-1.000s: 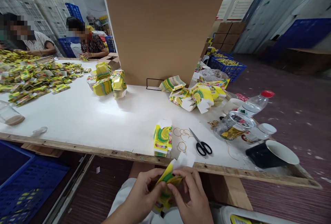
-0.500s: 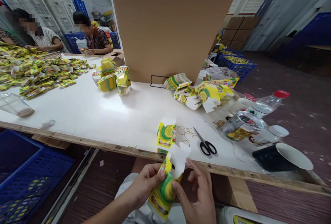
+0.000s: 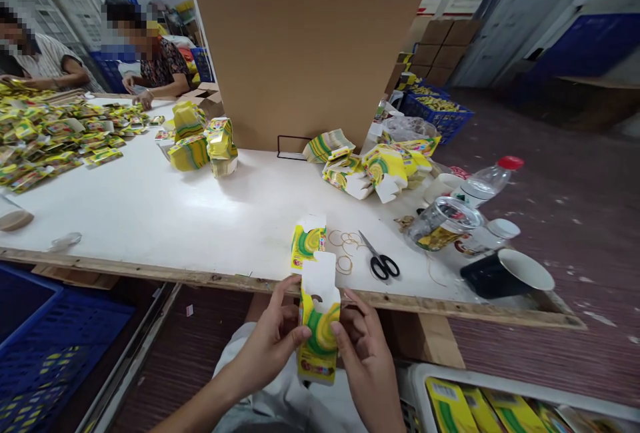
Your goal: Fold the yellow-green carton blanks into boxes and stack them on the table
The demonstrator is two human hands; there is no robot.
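Note:
A yellow-green printed carton (image 3: 319,346) is held upright between my two hands, just off the table's front edge, its white top flap standing up. My left hand (image 3: 275,340) grips its left side, thumb on the front face. My right hand (image 3: 365,353) closes on the right side, thumb likewise on the front. Right behind it on the table lies a stack of similar cartons (image 3: 307,241). Thin rubber bands (image 3: 345,246) and black-handled scissors (image 3: 383,263) lie to the right of that stack.
Bundled cartons (image 3: 193,146) and loose folded cartons (image 3: 385,166) lie farther back before a cardboard panel (image 3: 310,53). A clear jar (image 3: 443,223), a bottle (image 3: 487,183) and a dark cup (image 3: 505,273) crowd the right. A white bin (image 3: 420,380) holds cartons at lower right. Two people work at left.
The carton has turned from tilted to upright, and my right hand has closed on its side. The view has shifted right, bringing the white bin of cartons into sight.

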